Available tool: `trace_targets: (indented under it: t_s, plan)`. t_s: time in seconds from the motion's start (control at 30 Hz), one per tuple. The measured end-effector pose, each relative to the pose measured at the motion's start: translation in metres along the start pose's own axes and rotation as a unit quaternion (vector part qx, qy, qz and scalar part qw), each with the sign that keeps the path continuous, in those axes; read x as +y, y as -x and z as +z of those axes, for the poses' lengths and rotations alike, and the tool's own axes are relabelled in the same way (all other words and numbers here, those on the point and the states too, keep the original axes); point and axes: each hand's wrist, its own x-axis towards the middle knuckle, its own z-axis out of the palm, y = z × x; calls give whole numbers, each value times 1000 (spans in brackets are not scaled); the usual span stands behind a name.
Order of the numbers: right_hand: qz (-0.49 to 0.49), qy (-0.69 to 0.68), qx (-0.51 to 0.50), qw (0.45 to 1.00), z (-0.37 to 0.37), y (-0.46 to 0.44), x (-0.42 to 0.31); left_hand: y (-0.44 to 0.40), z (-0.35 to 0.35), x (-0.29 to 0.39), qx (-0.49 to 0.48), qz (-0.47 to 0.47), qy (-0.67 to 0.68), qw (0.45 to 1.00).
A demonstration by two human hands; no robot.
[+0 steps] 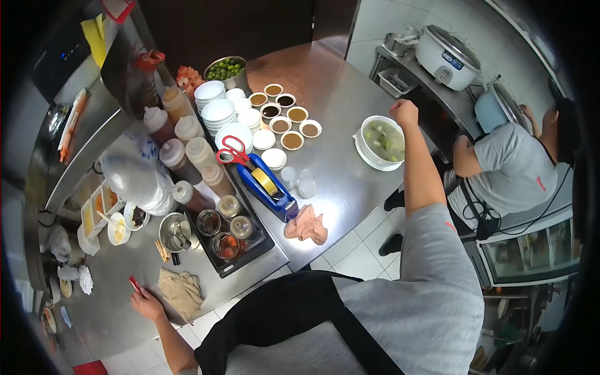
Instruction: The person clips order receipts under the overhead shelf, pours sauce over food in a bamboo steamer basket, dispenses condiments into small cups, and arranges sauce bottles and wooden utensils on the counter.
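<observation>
At the right end of the steel counter, my right hand (pixel 405 114) is closed above the rim of a white bowl (pixel 382 142) of soup with greens. What its fingers hold, if anything, is too small to make out. The bowl rests on a white plate (pixel 364 156). Over the lower left counter, my left hand (pixel 147 304) is closed on a small red object (pixel 134 284). A beige cloth (pixel 180 294) lies just right of that hand.
Sauce cups (pixel 292 140), stacked white dishes (pixel 219 112), a blue tape dispenser (pixel 267 184), a pink cloth (pixel 305 225) and a black tray (pixel 250 253) of bottles fill the counter. A co-worker (pixel 509 159) stands right, near rice cookers (pixel 447 57).
</observation>
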Motion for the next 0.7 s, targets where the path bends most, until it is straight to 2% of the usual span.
trace_targets:
  t_s: [0.07, 0.1, 0.13, 0.17, 0.2, 0.23, 0.27, 0.3, 0.33, 0.4, 0.5, 0.63, 0.7]
  plan:
    - [-8, -1, 70, 997, 14, -1, -4, 0, -1, 3, -18, -14, 5, 1000]
    - [-71, 161, -96, 980, 21, -1, 5, 2, -1, 5, -28, -15, 45, 999]
    - [-28, 138, -177, 974, 50, -12, 28, -2, -6, 9, -33, -22, 78, 996]
    - [-126, 108, -178, 970, 49, -2, 31, -10, -31, 38, 6, 35, 149, 988]
    - [-122, 75, -215, 966, 49, -8, 28, -11, -30, 33, -54, -43, 143, 987]
    - [-168, 61, -135, 975, 22, 11, -1, -6, -14, 14, -31, -5, 103, 994]
    - [-179, -5, -127, 976, -9, 24, -33, -6, -15, 15, 1, 12, 127, 992]
    - [-216, -66, -89, 970, -31, 38, -60, -5, -15, 13, -14, 9, 123, 992]
    - [-185, -178, -129, 958, -53, 48, -84, -6, -16, 10, -30, 12, 124, 992]
    - [-210, -315, -197, 904, -111, 114, -173, -13, -23, 3, -56, 41, 189, 980]
    - [-314, -422, -291, 799, -159, 218, -294, -34, -31, -36, -110, 73, 191, 973]
    - [-548, -359, -354, 668, -164, 330, -461, -62, -25, -132, -103, 20, 121, 987]
    - [-604, -326, -394, 612, -128, 368, -535, -74, -22, -172, -79, -7, 76, 994]
